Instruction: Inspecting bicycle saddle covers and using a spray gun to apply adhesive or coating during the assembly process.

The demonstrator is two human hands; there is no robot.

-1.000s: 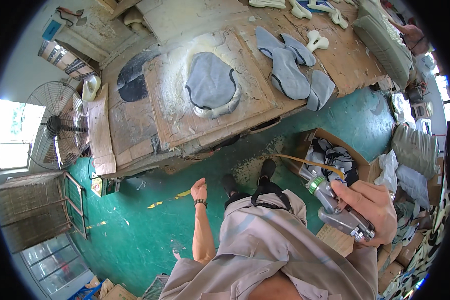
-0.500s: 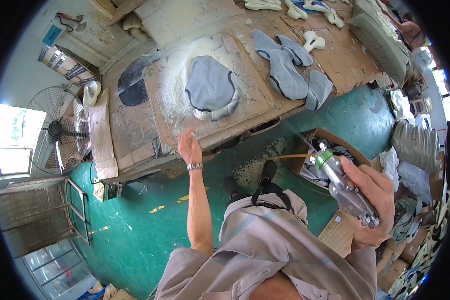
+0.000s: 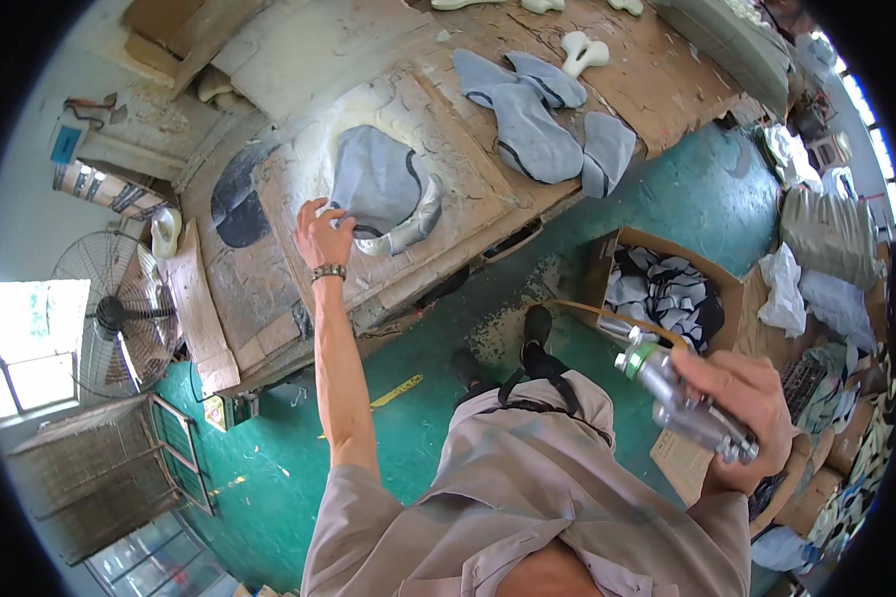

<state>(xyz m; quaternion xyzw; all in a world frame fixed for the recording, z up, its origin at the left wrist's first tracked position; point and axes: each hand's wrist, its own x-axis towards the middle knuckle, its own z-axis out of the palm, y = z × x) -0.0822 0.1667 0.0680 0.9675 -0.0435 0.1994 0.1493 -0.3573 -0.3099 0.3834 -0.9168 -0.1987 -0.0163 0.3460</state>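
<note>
A grey fabric piece with black edging (image 3: pixel 373 179) lies over a pale padded form (image 3: pixel 420 224) on the work table. My left hand (image 3: pixel 324 239), with a watch on its wrist, is at the near left edge of this fabric, thumb and fingers closed on its border. Out over the floor at the right, my right hand (image 3: pixel 742 398) grips a metal spray gun with a green ring (image 3: pixel 667 383). An amber hose (image 3: pixel 617 316) runs by the gun's front end.
More grey fabric pieces (image 3: pixel 538 134) and a cream saddle-shaped part (image 3: pixel 582 52) lie farther right on the table. A cardboard box of fabric pieces (image 3: pixel 617 244) stands on the floor below. At the left is a large fan (image 3: pixel 110 313), near a wire-mesh rack (image 3: pixel 90 478).
My left hand has reached up and left to the fabric and closed on its edge, shifting the fabric slightly. The spray gun is a little lower. The whole view has also shifted.
</note>
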